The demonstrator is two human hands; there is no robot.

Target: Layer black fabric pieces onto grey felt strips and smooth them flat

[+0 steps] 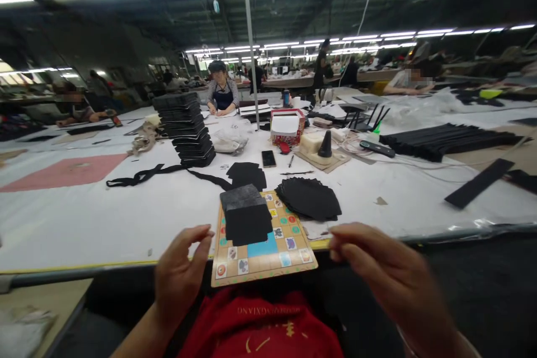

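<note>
Fingers of the left hand (182, 265), in the head view, just beside the left edge of a patterned board (266, 269); thumb and forefinger slightly parted, nothing visible between them. Near to their right, about level with the tips: a black piece (249, 226) lying flat on the board, with a greyish piece (243, 197) meeting or overlapping its far edge. Fingers of the right hand (384, 265) off the board's right edge, well apart from the same black piece; left hand clearly the nearer of the two. Right thumb and fingertips curled close together and a little blurred; cannot tell of anything thin pinched there.

Path from the left fingers to the black piece: short, rightward. Path from the right: longer, leftward, across printed squares. Long axis of the black piece hard to judge; near edge roughly crosswise, left edge facing the left fingers.

Just beyond the right fingertips, a fanned stack (309, 199) of black pieces, partly over the board's far right corner, long axis slanting from far left to near right. Farther off, on the white table (168, 224), other black pieces (247, 172).
</note>
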